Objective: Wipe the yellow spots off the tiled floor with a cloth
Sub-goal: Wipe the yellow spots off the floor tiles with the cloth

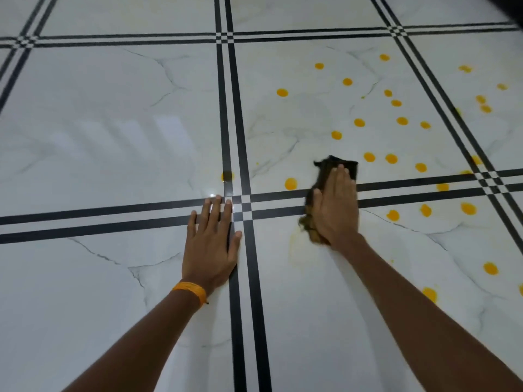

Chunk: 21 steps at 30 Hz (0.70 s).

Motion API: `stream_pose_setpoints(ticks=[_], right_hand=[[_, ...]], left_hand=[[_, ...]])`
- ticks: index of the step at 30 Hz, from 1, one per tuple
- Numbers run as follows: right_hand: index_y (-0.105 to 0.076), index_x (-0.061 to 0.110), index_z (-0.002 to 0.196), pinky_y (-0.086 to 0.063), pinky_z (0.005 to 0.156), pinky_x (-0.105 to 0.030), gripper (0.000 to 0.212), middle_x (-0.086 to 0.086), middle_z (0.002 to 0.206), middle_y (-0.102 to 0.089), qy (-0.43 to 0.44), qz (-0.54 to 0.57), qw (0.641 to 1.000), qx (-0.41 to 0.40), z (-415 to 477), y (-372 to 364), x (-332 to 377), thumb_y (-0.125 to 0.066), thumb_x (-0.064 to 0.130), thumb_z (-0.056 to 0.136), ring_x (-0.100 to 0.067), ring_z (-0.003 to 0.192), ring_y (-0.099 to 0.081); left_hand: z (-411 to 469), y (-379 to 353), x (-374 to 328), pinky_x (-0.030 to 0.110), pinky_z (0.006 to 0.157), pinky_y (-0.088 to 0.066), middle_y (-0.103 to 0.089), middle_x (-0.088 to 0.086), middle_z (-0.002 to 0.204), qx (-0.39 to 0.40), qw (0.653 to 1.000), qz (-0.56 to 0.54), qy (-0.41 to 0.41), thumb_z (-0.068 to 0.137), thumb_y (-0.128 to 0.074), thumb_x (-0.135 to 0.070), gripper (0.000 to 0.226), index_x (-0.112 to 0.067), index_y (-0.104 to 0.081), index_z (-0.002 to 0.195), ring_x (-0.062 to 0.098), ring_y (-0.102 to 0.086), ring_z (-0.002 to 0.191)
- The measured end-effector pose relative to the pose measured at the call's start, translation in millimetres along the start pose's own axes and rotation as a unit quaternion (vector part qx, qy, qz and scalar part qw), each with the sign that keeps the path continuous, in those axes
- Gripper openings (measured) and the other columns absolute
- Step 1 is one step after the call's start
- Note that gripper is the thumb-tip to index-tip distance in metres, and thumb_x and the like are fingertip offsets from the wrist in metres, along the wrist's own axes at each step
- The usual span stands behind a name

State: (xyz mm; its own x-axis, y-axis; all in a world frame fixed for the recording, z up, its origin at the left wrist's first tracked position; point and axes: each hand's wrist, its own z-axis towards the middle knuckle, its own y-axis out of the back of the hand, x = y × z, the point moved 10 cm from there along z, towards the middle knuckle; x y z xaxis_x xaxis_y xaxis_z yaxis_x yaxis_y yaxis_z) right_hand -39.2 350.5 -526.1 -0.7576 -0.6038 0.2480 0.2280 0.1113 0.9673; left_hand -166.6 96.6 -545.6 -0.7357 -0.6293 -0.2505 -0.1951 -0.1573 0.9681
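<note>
Dozens of yellow spots point(359, 122) dotted the tiled floor point(99, 142), most of them clustered on the tile beyond the nearer pair of black border lines point(141, 219) and spreading toward the floor's right edge, with a few more on the near tile at the right. One lay just left of the cloth at the black band, and another sat on the vertical black stripe further left.

A dark cloth point(335, 168), already stained yellowish at its near end, lay flat across that black band, pinned under the right hand point(335, 210), whose fingers were stretched out together and pressed palm-down on the fabric. A faint yellowish smear point(294, 244) showed on the tile just left of the wrist, so the patch nearest the person looked partly wiped rather than clean.

The left hand point(210, 244) rested flat on the floor beside the crossing of the black lines, fingers spread wide and holding nothing, seemingly bracing the body; an orange wristband point(191, 291) circled its wrist.

Judging from this, the job was in its early part. To wipe well, the person would likely need to keep even pressure through the whole palm, push forward over the nearest spots in overlapping strokes, and turn the cloth to a fresh face so the soiled end would not drag pigment into streaks like that smear.
</note>
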Motion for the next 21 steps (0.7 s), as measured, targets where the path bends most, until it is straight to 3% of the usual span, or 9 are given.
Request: stream_pose_setpoints(ticks=[3, 5, 9, 12, 13, 15, 17, 19, 21], right_hand=[[-0.016, 0.000, 0.160, -0.009, 0.128, -0.043, 0.070, -0.016, 0.168, -0.011, 0.130, -0.019, 0.989, 0.066, -52.9, -21.5, 71.2, -0.016, 0.042, 0.104, -0.030, 0.157, -0.011], [-0.015, 0.006, 0.161, -0.006, 0.128, -0.037, 0.067, -0.007, 0.169, -0.007, 0.194, -0.009, 0.976, 0.097, -104.6, -18.1, 59.0, -0.021, 0.042, 0.104, -0.022, 0.158, -0.006], [-0.020, 0.001, 0.159, -0.010, 0.128, -0.039, 0.071, -0.014, 0.169, -0.017, 0.095, -0.021, 0.994, 0.047, -50.1, -0.9, -15.6, -0.018, 0.043, 0.102, -0.028, 0.157, -0.016], [-0.023, -0.008, 0.156, -0.017, 0.126, -0.050, 0.077, -0.027, 0.164, -0.023, -0.008, -0.011, 1.000, 0.018, -8.0, -6.5, 20.3, -0.011, 0.042, 0.098, -0.038, 0.153, -0.023], [-0.020, -0.006, 0.157, -0.015, 0.127, -0.049, 0.076, -0.026, 0.165, -0.020, 0.011, -0.016, 0.999, 0.026, -18.3, -13.4, 45.9, -0.012, 0.042, 0.099, -0.037, 0.155, -0.019], [-0.010, 0.003, 0.161, -0.006, 0.129, -0.043, 0.070, -0.015, 0.170, -0.007, 0.148, -0.016, 0.985, 0.087, -78.1, -24.1, 95.0, -0.015, 0.043, 0.103, -0.027, 0.158, -0.004], [-0.008, 0.011, 0.162, -0.003, 0.129, -0.038, 0.067, -0.005, 0.170, -0.002, 0.245, -0.005, 0.960, 0.138, -142.4, -20.5, 85.3, -0.020, 0.044, 0.105, -0.019, 0.158, 0.001], [-0.016, 0.011, 0.162, -0.006, 0.128, -0.034, 0.068, -0.005, 0.170, -0.011, 0.225, 0.007, 0.969, 0.105, -142.0, -3.7, 37.3, -0.026, 0.042, 0.103, -0.022, 0.158, -0.011], [-0.025, 0.002, 0.159, -0.010, 0.127, -0.036, 0.070, -0.013, 0.167, -0.022, 0.167, -0.014, 0.984, 0.054, -89.8, 2.4, 3.6, -0.024, 0.043, 0.102, -0.028, 0.155, -0.022]], left_hand=[[-0.3, 0.2, -0.2, 0.052, 0.126, -0.009, 0.001, 0.004, 0.170, -0.002, 1.000, 0.001, -0.004, 0.102, -0.018, -0.051, 0.068, -0.020, -0.005, 0.161, 0.021, 0.006, 0.156], [0.1, -0.8, -0.6, 0.052, 0.125, -0.010, 0.000, 0.004, 0.170, -0.003, 1.000, 0.004, -0.005, 0.102, -0.018, -0.051, 0.069, -0.019, -0.006, 0.161, 0.022, 0.005, 0.156], [0.8, -3.1, 0.5, 0.052, 0.125, -0.009, -0.003, 0.005, 0.170, -0.012, 1.000, -0.002, -0.007, 0.102, -0.020, -0.051, 0.068, -0.018, -0.009, 0.161, 0.022, 0.004, 0.156], [0.6, -2.2, 1.6, 0.052, 0.126, -0.008, -0.004, 0.005, 0.169, -0.014, 1.000, -0.002, -0.010, 0.103, -0.023, -0.049, 0.067, -0.018, -0.010, 0.161, 0.022, 0.003, 0.156], [0.3, -1.7, 1.1, 0.051, 0.126, -0.008, -0.004, 0.004, 0.169, -0.013, 1.000, -0.006, -0.009, 0.103, -0.023, -0.049, 0.067, -0.018, -0.010, 0.161, 0.022, 0.003, 0.156], [0.9, 0.7, -0.9, 0.050, 0.126, -0.009, -0.007, 0.005, 0.169, -0.010, 1.000, -0.017, -0.015, 0.103, -0.021, -0.048, 0.066, -0.018, -0.013, 0.161, 0.023, -0.001, 0.156], [2.2, 8.9, 5.1, 0.047, 0.126, -0.010, -0.018, 0.008, 0.167, -0.008, 0.998, -0.062, -0.024, 0.101, -0.021, -0.044, 0.066, -0.014, -0.019, 0.160, 0.024, -0.011, 0.155], [8.5, 22.6, 30.7, 0.045, 0.126, -0.012, -0.027, 0.013, 0.164, -0.032, 0.996, -0.078, -0.012, 0.100, -0.023, -0.040, 0.066, -0.009, -0.023, 0.158, 0.027, -0.020, 0.154], [17.4, 32.2, 67.1, 0.048, 0.126, -0.009, -0.016, 0.013, 0.167, -0.050, 0.998, -0.042, 0.021, 0.100, -0.020, -0.043, 0.069, -0.008, -0.016, 0.159, 0.028, -0.011, 0.155]])
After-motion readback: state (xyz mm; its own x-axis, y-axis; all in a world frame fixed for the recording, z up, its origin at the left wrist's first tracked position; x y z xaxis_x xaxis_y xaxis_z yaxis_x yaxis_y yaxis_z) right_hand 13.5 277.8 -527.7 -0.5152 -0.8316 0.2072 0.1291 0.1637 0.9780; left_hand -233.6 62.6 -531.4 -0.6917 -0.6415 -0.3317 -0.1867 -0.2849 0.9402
